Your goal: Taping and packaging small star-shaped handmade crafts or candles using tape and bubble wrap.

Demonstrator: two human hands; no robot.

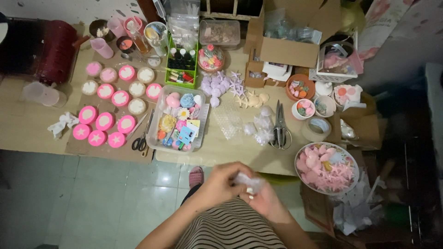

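Low in the frame's centre, both hands, left (220, 180) and right (264, 199), pinch a small crinkled clear plastic wrapper (247, 180) between them. Wrapped white bundles (259, 127) already lie on the wooden bench (27, 122); the bowl of pink moulded shapes (326, 167) at lower right remains unwrapped.

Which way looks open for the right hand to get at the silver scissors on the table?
Probably straight ahead: the silver scissors lie uncovered on the table beyond the right hand, nothing between. But that hand and the left hand hold a small clear wrapper.

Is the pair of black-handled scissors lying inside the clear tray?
No, the black-handled scissors lie on the cardboard sheet just left of the clear tray.
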